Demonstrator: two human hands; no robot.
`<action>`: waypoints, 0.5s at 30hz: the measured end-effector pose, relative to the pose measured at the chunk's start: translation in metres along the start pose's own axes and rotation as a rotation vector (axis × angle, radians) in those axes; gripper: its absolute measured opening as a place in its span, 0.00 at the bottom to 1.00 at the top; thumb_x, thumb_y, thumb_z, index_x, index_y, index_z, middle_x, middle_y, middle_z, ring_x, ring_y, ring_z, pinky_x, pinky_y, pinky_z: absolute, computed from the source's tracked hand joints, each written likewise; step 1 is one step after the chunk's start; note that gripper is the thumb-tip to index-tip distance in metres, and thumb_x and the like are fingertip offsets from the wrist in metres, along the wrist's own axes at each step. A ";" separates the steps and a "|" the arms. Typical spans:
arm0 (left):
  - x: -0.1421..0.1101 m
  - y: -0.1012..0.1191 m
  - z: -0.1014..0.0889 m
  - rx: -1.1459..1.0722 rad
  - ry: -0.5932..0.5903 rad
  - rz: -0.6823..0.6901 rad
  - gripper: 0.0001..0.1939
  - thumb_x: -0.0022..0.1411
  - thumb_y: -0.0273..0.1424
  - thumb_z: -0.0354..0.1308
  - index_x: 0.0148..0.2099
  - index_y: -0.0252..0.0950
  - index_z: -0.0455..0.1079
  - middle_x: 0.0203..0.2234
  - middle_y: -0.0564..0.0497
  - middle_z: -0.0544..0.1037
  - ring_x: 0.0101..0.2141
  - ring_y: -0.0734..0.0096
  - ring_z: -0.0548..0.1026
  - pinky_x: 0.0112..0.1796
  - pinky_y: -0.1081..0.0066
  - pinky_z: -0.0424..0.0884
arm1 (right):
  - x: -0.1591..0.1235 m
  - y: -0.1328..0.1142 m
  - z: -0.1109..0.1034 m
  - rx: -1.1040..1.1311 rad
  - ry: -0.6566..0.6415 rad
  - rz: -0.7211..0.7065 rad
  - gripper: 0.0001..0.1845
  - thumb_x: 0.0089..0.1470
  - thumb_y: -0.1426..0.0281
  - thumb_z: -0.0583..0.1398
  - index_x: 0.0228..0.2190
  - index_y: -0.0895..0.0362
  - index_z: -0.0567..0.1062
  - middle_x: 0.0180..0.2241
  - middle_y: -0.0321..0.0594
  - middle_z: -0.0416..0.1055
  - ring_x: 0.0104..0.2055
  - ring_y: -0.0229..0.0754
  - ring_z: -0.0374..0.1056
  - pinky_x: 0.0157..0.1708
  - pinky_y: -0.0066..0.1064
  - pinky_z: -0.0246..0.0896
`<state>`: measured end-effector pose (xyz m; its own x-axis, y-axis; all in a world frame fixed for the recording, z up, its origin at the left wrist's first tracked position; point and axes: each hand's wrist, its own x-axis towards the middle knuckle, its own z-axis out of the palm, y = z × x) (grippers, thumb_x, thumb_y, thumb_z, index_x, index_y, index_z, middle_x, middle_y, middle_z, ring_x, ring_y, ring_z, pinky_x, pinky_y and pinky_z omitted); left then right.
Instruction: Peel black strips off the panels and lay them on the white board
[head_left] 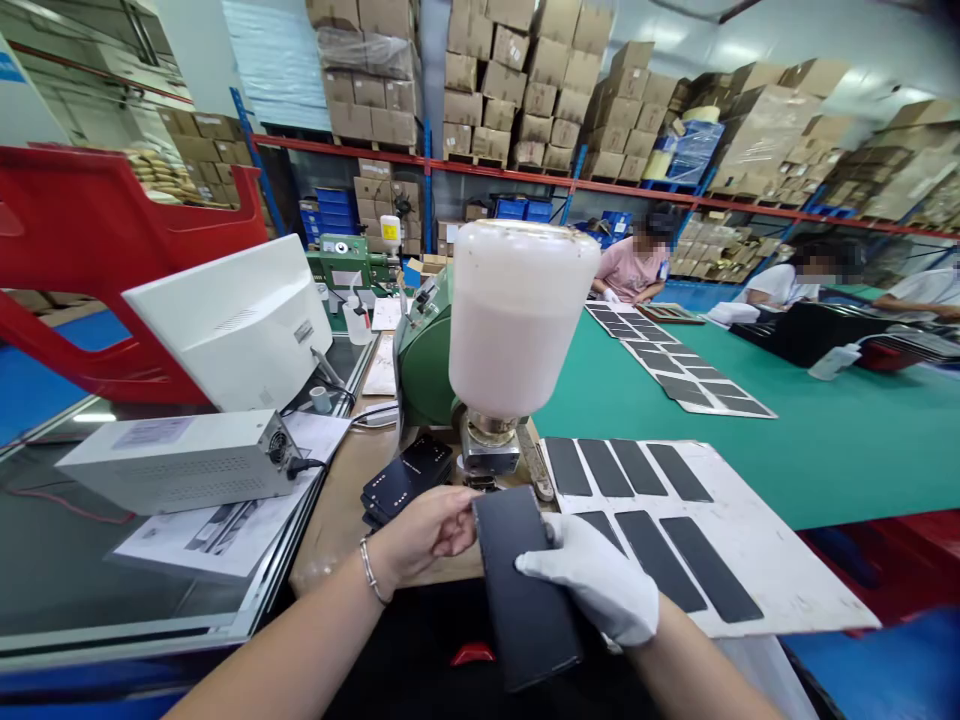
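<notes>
A black rectangular panel [521, 590] is held tilted in front of me, low in the view. My right hand [600, 575], in a white glove, grips it from the right, with the thumb across its face. My left hand [435, 535], bare with a bracelet at the wrist, has its fingers pinched at the panel's upper left edge. Just beyond stands a green machine [427, 350] topped by a large whitish bottle [521, 320] of cloudy liquid. Left of its metal nozzle block lies a small pile of black panels [411, 475] with printed marks and holes.
On my right, a white board [780, 560] carries several black panels in two rows. More such boards [690, 375] lie along the green table [750, 460]. Several people [634, 265] sit there. At left are a white monitor [240, 320], a metal box [187, 460] and a red chair [97, 260].
</notes>
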<state>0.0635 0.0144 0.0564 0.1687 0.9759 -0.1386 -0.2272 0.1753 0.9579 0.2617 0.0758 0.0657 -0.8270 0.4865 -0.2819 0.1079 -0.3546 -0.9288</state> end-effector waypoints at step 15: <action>-0.076 -0.003 -0.023 -0.390 0.283 0.216 0.24 0.55 0.49 0.53 0.39 0.32 0.71 0.11 0.58 0.61 0.14 0.84 0.48 0.18 0.79 0.48 | 0.047 -0.014 0.080 0.249 -0.171 -0.069 0.21 0.39 0.66 0.67 0.38 0.58 0.76 0.36 0.40 0.75 0.37 0.44 0.70 0.43 0.37 0.63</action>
<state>0.0295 -0.0574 0.0583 -0.1752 0.9826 -0.0622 -0.5774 -0.0513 0.8148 0.1774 0.0392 0.0846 -0.9109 0.3820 -0.1562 -0.0725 -0.5208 -0.8506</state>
